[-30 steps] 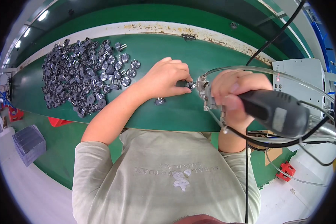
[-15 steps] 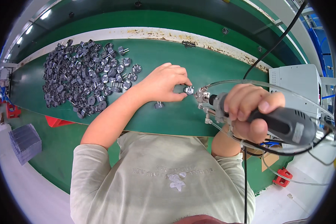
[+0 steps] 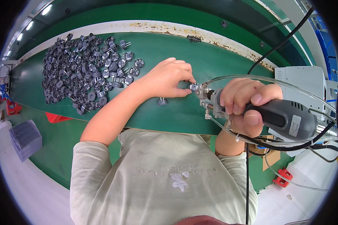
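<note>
Plug piece [image 3: 193,87], in the head view, is pinched at the front of the left hand [image 3: 172,79], thumb and fingers clamped on it above the green worktop [image 3: 212,62]. The right hand [image 3: 251,100] has its fingers wrapped around a dark grey power tool [image 3: 278,117]; its metal head [image 3: 203,92] is right by the plug piece, though I cannot tell whether they touch. One loose plug [image 3: 162,101] lies near the left wrist, and a heap of similar plugs [image 3: 73,77] covers the worktop's left part.
</note>
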`<state>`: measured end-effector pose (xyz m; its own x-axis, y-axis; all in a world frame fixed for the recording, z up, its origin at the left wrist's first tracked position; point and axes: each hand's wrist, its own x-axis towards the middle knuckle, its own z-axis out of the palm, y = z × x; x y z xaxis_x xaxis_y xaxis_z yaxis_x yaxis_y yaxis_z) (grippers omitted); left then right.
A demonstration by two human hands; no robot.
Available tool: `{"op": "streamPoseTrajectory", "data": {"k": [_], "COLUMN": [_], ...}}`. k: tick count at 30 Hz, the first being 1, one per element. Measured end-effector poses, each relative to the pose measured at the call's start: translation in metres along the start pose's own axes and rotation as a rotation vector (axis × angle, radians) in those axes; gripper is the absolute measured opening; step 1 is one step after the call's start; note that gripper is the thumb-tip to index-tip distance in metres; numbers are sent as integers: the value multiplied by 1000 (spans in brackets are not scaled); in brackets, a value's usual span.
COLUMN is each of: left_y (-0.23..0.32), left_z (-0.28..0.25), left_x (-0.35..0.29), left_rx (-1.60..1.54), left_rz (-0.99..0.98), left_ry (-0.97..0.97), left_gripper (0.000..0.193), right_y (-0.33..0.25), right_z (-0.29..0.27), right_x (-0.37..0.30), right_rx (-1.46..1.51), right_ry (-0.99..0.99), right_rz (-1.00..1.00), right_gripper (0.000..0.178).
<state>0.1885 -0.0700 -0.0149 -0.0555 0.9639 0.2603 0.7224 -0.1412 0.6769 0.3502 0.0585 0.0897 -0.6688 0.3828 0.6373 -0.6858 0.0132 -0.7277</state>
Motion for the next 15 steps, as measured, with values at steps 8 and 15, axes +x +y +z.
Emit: {"op": "streamPoseTrajectory", "data": {"k": [8,15], "left_y": [-2,-1], "left_z": [1,-1], "left_x": [0,0], "left_rx": [-9,-1], "left_rz": [24,21], "left_ry": [7,10], "left_gripper": [24,24], "right_y": [-4,-3], "right_z": [-6,-6], "right_x": [3,4], "right_rx": [-83,-91], "right_ry": [-137,-145], "right_rz": [0,-4], "right_gripper": [34,33]}}
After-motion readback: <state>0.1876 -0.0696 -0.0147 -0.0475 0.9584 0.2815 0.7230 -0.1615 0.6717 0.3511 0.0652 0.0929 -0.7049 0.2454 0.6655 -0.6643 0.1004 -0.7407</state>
